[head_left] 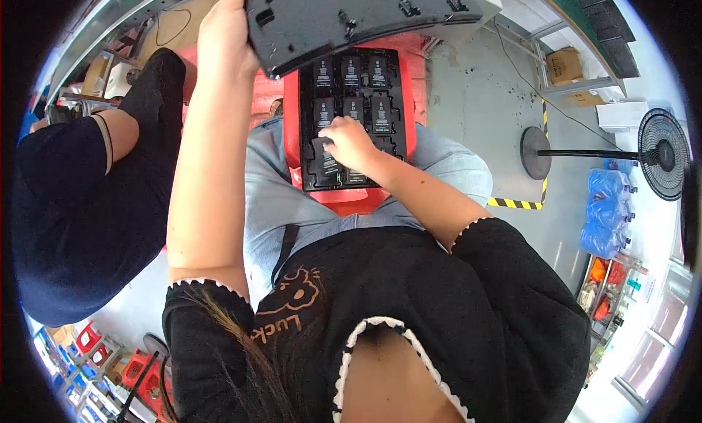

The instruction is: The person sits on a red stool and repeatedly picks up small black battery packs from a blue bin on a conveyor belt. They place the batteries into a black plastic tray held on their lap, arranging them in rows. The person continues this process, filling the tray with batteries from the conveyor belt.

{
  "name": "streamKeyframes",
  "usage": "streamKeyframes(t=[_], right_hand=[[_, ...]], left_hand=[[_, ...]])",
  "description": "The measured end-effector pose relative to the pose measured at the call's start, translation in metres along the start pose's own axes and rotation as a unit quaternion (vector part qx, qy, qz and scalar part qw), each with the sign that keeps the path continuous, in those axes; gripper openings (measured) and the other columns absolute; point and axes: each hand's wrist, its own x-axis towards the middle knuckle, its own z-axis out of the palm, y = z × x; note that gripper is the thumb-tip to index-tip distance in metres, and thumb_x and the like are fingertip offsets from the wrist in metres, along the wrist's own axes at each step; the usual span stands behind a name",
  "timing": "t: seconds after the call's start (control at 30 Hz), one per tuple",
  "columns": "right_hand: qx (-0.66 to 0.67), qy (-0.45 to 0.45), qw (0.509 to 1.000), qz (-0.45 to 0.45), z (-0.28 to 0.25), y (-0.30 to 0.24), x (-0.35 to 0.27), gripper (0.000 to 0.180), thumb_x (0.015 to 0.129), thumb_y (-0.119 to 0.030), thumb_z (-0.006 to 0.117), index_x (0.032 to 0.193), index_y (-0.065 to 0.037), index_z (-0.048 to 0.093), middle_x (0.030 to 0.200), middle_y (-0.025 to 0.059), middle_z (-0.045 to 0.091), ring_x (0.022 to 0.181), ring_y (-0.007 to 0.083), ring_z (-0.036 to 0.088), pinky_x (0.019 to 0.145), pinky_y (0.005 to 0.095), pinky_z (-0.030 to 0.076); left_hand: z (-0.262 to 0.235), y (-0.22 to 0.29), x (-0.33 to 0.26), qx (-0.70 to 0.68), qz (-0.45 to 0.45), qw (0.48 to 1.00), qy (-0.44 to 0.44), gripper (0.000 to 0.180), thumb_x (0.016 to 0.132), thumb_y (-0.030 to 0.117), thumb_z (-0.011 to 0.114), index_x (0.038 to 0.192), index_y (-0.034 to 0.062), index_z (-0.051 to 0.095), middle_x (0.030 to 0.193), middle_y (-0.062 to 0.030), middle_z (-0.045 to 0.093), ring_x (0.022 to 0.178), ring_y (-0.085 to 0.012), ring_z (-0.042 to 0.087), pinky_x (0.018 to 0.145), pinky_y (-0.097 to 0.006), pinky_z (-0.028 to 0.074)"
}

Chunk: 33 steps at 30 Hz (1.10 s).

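My left hand [228,39] grips the left end of a black plastic tray [314,29], lifted and tilted at the top of the view; its pockets show no parts. Between my knees lies a second black tray [401,119] with flat black batteries [382,114] in rows of pockets. Over its lower left part, my right hand [349,144] is closed, thumb and fingers pinched at the upper edge of one flat black battery [325,163]. That battery seems slightly tilted. My hand and wrist partly hide the batteries beneath them.
The loaded tray rests on a red stool [411,94]. Close on my left sits another person in dark clothes [80,225]. To the right stand a black fan [662,154] and blue-wrapped bottles [607,211]. A workbench [585,87] with cardboard boxes [564,66] runs along the far right.
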Motion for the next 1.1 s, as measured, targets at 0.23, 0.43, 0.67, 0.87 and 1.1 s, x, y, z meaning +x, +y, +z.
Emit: streamKeyframes(t=[0.23,0.43,0.67,0.87,1.1], right_hand=[[0.217,-0.073,0.971,0.07,0.011,0.028,0.018,0.023,0.069,-0.015,0.077,0.092,-0.008,0.076,0.082,0.0165,0.071,0.073,0.0293,0.068,0.072,0.039,0.054],[0.003,0.166,0.986,0.007,0.014,-0.001,-0.037,0.046,0.067,-0.023,0.08,0.108,-0.006,0.068,0.116,0.0154,0.055,0.104,0.0351,0.053,0.088,0.0432,0.047],[0.662,0.077,0.679,0.308,-0.066,0.025,-0.053,0.061,0.096,-0.058,0.043,0.106,-0.002,0.065,0.096,0.0053,0.069,0.081,0.0111,0.063,0.075,0.0285,0.048],[0.562,0.088,0.791,0.223,-0.09,0.042,-0.067,0.041,0.093,-0.027,0.065,0.119,0.004,0.058,0.101,0.0066,0.069,0.09,0.0118,0.063,0.081,0.0278,0.049],[0.194,0.226,0.908,0.296,-0.02,0.13,-0.051,0.053,0.077,-0.025,0.075,0.119,0.004,0.061,0.102,0.025,0.063,0.095,0.0366,0.063,0.084,0.0414,0.05]], left_hand=[[0.013,0.025,-0.071,0.001,-0.054,0.997,0.053,0.034,0.096,0.027,0.059,0.114,-0.0023,0.061,0.103,-0.0135,0.069,0.095,-0.0243,0.068,0.086,-0.037,0.056],[-0.019,0.037,-0.132,-0.029,-0.101,0.991,0.087,0.033,0.097,0.026,0.057,0.117,-0.0003,0.062,0.107,-0.0137,0.069,0.094,-0.0243,0.069,0.085,-0.037,0.055],[-0.129,-0.028,-0.189,0.232,-0.15,0.955,0.111,0.045,0.094,0.035,0.06,0.122,0.0001,0.06,0.118,-0.0071,0.064,0.106,-0.0153,0.059,0.094,-0.03,0.044],[-0.132,-0.104,-0.173,0.421,-0.115,0.898,-0.054,0.034,0.098,0.033,0.056,0.098,-0.0005,0.064,0.085,-0.0009,0.063,0.077,-0.0108,0.056,0.07,-0.026,0.045],[-0.131,-0.186,-0.141,0.642,0.048,0.764,-0.042,0.041,0.087,0.032,0.067,0.113,0.0003,0.064,0.101,-0.0203,0.061,0.098,-0.0352,0.058,0.088,-0.041,0.047]])
